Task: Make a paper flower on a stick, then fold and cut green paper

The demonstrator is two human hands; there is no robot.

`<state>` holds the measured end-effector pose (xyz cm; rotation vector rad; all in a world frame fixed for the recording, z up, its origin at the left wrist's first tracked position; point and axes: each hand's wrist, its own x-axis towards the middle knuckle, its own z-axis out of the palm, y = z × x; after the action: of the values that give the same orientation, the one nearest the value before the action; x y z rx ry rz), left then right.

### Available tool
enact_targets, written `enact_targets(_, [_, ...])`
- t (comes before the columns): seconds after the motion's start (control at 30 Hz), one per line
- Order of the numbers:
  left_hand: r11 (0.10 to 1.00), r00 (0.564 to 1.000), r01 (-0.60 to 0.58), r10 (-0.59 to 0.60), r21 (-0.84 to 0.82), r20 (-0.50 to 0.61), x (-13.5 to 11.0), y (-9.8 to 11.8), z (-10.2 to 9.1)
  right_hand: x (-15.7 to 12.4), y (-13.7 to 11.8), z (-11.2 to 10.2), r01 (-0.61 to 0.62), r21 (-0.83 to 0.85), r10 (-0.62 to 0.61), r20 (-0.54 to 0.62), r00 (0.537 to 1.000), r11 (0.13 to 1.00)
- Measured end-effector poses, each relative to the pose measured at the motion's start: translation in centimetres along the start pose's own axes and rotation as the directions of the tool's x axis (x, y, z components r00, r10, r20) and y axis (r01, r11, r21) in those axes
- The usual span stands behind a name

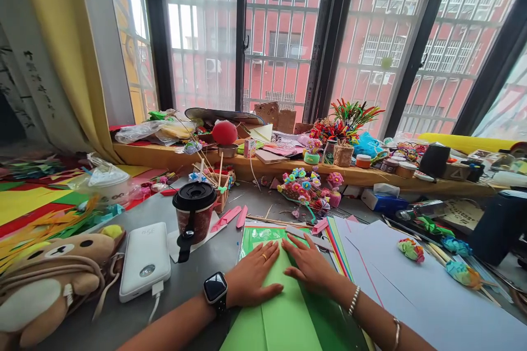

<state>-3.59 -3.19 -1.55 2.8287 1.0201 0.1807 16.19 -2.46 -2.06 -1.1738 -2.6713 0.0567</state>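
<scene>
A light green sheet of paper [284,312], folded with a lengthwise crease, lies in front of me on a stack of coloured paper [335,241]. My left hand [257,274], with a smartwatch on its wrist, presses flat on the green paper, fingers stretched forward. On the paper's right edge rests my right hand [308,263], its fingers extended and thumb pointing left toward the other hand. A greyish flat strip [315,238] lies just beyond the right fingertips. Part of the paper is hidden under both hands.
A lidded coffee cup [195,216], a white power bank [146,260] and a plush bear [53,274] stand to the left. White sheets [391,274] with paper flowers [411,249] lie right. Flower crafts [302,186] sit ahead, below a cluttered windowsill [263,167].
</scene>
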Motion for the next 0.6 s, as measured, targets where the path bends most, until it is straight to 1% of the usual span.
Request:
enact_targets(0.13, [1.000,1.000,0.004,-0.003,-0.006,0.001,-0.1,0.1,0.0,1.4,0.1,-0.3,-0.030,-0.010,0.031,0.034,0.999,0.999])
enact_targets(0.23, [1.000,1.000,0.012,-0.012,0.003,0.011,0.0,0.2,-0.1,1.0,-0.1,-0.3,-0.020,-0.015,0.021,0.036,0.999,1.000])
enact_targets(0.33, [1.000,1.000,0.022,-0.022,0.017,0.018,0.1,0.2,-0.1,-1.1,-0.7,-0.2,0.039,-0.026,-0.038,0.035,0.999,0.999])
enact_targets(0.43, [0.999,0.999,0.035,-0.035,0.024,0.029,0.2,0.2,0.0,-4.2,-1.6,-0.4,0.152,-0.042,-0.150,0.036,0.988,0.988])
enact_targets(0.53, [0.999,0.999,0.038,-0.039,0.024,0.034,0.1,0.0,0.1,-7.3,-2.5,-0.8,0.238,-0.092,-0.242,-0.041,0.969,0.967])
enact_targets(0.6, [0.999,0.998,0.039,-0.040,0.021,0.037,0.0,0.0,0.1,-9.0,-2.8,-0.6,0.279,-0.168,-0.298,-0.099,0.949,0.945])
